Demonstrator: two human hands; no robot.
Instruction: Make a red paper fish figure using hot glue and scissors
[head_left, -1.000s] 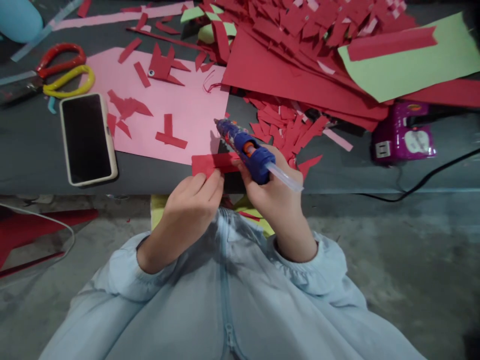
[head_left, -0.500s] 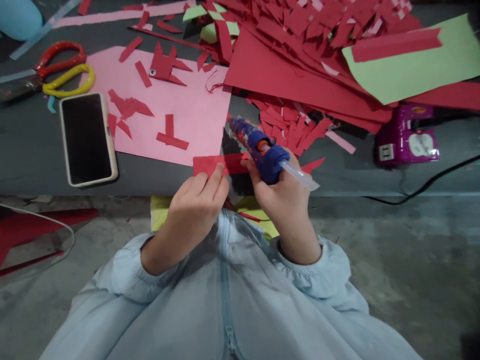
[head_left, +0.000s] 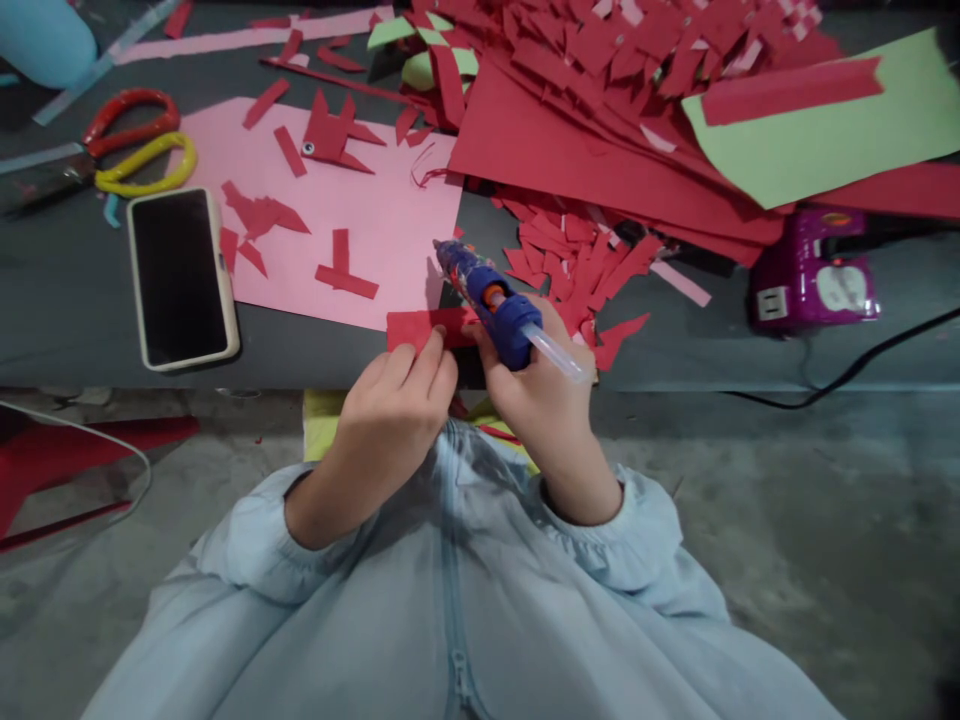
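The right hand [head_left: 541, 388] was clamped on a blue glue gun [head_left: 511, 325]; the left hand [head_left: 396, 396] touched the near red strip [head_left: 411, 325], any pinch hard to tell.

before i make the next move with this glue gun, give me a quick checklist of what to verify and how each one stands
1. Glue gun in the right hand: ok, fingers wrapped around it.
2. Nozzle pointed away from both hands: ok, it points forward.
3. Left hand on the red strip: ok, fingertips rest on it.
4. Loose scraps kept off the right hand's side: not ok, red scraps lie close by.
5. Phone apart from the left hand: ok.
6. Nozzle hot: cannot tell from the picture.
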